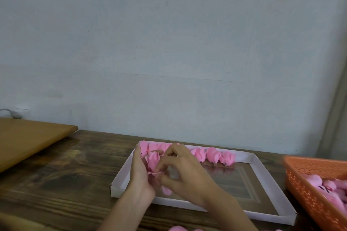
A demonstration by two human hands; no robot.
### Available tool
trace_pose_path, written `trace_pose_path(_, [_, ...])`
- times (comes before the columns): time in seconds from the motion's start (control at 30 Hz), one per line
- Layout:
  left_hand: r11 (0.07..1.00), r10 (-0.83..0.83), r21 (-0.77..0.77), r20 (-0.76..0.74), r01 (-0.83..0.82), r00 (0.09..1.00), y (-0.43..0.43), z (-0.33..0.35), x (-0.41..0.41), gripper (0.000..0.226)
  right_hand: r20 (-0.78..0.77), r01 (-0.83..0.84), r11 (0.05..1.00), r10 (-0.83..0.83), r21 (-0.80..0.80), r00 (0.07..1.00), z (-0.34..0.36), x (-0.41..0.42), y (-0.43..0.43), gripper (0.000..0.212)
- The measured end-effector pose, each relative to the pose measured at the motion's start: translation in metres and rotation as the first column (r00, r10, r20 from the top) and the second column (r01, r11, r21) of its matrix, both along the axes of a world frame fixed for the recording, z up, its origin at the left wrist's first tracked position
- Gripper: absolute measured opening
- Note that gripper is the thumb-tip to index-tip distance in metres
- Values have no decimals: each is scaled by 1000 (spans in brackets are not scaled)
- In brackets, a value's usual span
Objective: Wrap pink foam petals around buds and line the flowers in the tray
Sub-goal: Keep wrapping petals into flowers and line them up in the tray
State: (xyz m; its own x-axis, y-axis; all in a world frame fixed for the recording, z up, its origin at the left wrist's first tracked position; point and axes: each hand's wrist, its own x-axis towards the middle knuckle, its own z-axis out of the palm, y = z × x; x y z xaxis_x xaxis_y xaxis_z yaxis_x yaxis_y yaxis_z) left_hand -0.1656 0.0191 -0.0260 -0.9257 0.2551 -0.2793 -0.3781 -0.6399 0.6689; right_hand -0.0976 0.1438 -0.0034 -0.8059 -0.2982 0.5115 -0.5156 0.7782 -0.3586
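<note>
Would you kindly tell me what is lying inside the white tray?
A row of pink flowers lines the tray's far wall. The left hand and right hand hold another flower above its left end and hide whatever lies beneath them.

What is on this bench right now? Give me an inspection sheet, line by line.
Surface: dark wooden table, glossy grain.
Job's things: white tray on it; finished flowers lined along its far wall; orange basket at right holding pink foam pieces.
Clutter: loose pink bits at the near edge; tan board at left.
Hands: left hand and right hand both hold the unfinished flower over the tray.
Cables: grey cable far left, by the wall.
Surroundings: pale blue wall.
</note>
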Motion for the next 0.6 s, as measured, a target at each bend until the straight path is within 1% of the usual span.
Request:
trace_pose_path(0.1, [999,-6,36,-25,7,1000,1,3,4,85,20,-9,998,11,-70,1000,-1,-2,4,12])
trace_pose_path(0.23, [997,-22,71,-104,30,994,1,2,5,96,31,11,988,-6,-151,999,-3,-4,7,13])
trace_pose_path(0.37, [991,-51,110,-184,72,982,5,1,9,103,-14,94,958,-102,-271,995,-6,-7,2,25])
trace_pose_path(0.4, [991,-47,116,-204,72,978,7,1,10,100,-35,112,950,-127,-292,991,-6,-7,0,29])
trace_pose_path(0.47, [989,-45,126,-251,78,967,11,0,9,86,-58,137,934,-165,-330,985,-6,-7,-3,31])
trace_pose_path(0.53, [989,-57,112,-293,94,954,14,-2,10,76,-76,167,926,-204,-339,976,-6,-6,-7,29])
trace_pose_path(0.6, [994,-66,58,-337,91,939,16,-3,11,67,-86,194,914,-239,-356,967,-6,-6,-9,25])
